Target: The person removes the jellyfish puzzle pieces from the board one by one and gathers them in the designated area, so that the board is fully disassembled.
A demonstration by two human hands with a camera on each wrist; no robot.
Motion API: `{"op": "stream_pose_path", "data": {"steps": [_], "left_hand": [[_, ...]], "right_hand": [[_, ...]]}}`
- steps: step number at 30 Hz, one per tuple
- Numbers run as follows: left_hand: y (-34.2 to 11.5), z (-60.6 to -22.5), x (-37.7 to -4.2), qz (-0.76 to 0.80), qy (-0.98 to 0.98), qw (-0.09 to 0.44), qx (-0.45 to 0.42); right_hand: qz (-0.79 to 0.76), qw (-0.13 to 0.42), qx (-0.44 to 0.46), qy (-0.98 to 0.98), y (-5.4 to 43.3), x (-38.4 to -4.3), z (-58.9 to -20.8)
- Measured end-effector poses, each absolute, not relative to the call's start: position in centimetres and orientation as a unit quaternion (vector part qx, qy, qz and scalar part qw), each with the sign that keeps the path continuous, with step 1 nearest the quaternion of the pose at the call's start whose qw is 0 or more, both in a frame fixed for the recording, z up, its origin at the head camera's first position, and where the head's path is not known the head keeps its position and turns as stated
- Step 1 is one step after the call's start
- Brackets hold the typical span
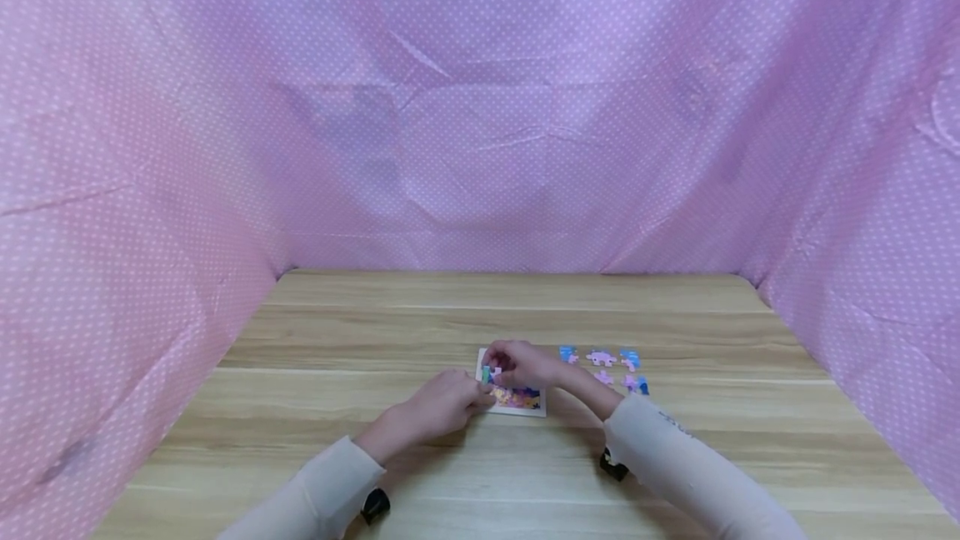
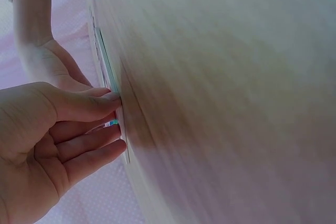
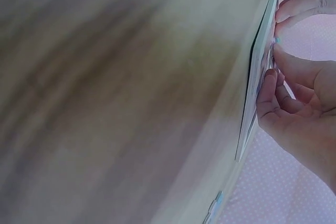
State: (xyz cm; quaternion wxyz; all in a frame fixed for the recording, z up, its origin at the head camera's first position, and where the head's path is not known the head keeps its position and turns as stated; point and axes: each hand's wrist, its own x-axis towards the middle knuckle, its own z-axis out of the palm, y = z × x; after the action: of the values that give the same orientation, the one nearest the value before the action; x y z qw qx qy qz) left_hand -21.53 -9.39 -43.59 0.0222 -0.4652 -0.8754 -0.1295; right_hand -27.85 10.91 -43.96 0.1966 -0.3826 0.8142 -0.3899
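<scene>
A small jigsaw puzzle board (image 1: 525, 413) with a white rim lies on the table in the head view. Fitted colourful pieces (image 1: 525, 398) fill its near part. My left hand (image 1: 444, 402) rests at the board's left near edge, thumb and fairly straight fingers touching it; the left wrist view shows the thumb (image 2: 107, 103) right at the rim. Over the board's far left part, my right hand (image 1: 525, 363) has curled fingers and pinches a puzzle piece (image 1: 497, 372) with green and pink on it. Its fingers hide much of that piece and the board's far half.
Several loose pink and blue puzzle pieces (image 1: 602, 358) lie on the wooden table (image 1: 337, 332) just right of the board. Black devices (image 1: 375, 507) sit under both wrists. A pink dotted cloth (image 1: 480, 107) hangs round the back and sides.
</scene>
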Motion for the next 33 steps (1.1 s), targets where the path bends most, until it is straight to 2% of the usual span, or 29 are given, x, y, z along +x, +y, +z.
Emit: {"op": "stream_pose_path", "data": {"steps": [10,17,24,33], "left_hand": [[-8.8,-43.7,-21.6,-0.128,-0.884,0.008,-0.450],[-9.1,-43.9,-21.7,-0.129,-0.886,0.020,-0.444],[-9.4,-43.8,-21.6,-0.100,-0.880,0.043,-0.462],[-9.8,-43.9,-21.6,-0.100,-0.886,0.034,-0.451]], "right_hand": [[-0.393,0.178,-0.389,0.814,11.6,-27.7,-43.7],[-0.408,0.120,-0.354,0.833,12.8,-28.6,-43.9],[-0.416,0.111,-0.341,0.836,14.7,-29.2,-43.4],[-0.424,0.110,-0.333,0.835,18.1,-29.8,-43.8]]}}
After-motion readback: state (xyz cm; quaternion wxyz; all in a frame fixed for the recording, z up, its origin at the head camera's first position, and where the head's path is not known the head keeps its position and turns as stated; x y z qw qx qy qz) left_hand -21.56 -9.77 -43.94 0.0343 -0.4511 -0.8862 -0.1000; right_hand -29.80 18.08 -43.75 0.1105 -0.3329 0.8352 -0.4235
